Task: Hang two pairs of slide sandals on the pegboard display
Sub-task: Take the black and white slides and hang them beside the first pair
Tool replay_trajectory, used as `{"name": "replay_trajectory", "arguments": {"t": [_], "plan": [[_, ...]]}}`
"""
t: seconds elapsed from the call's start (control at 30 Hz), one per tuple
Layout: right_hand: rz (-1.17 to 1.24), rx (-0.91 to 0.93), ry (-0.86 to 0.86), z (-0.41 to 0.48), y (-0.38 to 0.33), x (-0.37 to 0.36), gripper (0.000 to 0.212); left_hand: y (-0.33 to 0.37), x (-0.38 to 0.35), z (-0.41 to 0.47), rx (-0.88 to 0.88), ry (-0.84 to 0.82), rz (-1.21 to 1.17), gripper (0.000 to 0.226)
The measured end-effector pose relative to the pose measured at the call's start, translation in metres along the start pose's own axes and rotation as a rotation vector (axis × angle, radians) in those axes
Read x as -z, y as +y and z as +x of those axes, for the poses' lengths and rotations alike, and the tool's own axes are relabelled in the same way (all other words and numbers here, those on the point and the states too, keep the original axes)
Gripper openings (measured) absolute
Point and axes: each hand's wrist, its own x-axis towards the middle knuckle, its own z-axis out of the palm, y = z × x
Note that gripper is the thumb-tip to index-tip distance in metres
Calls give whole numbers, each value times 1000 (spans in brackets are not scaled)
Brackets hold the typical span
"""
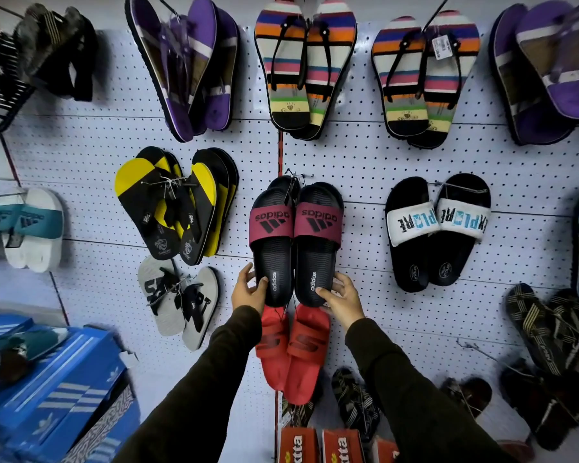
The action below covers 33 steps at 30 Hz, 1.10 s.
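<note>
Wall: our white pegboard [365,168].
Slides [295,238]: long way up-down, heels down.
Hands: our left hand [248,289] and right hand [340,295] pinch the heels.

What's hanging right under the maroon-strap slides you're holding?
A red pair of slides hangs directly below the maroon-strap slides. Their tops are covered by the black heels and both hands, so their hook cannot be seen.

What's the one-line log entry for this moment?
step: hanging maroon-strap slides | left hand: on left heel | right hand: on right heel | top: at peg on pegboard | below: red slides
</note>
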Motion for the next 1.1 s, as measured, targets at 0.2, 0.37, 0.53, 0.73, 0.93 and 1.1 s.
{"name": "replay_trajectory", "arguments": {"t": [0.2,0.37,0.53,0.73,0.93,1.1], "plan": [[-52,42,89,-27,34,23,49,-40,-7,-51,-238,176,179,44],[-185,-15,127,-47,82,65,42,-93,-27,-99,-151,77,250,37],[-292,-142,232,-82,139,130,38,-150,-49,-156,-5,-100,348,34],[-486,-414,380,-146,212,223,43,-214,-81,-233,291,-442,458,41],[-559,-837,362,-206,266,285,68,-259,-116,-297,667,-722,570,57],[-279,-1015,310,-224,293,293,58,-274,-133,-313,747,-745,713,65]]}}
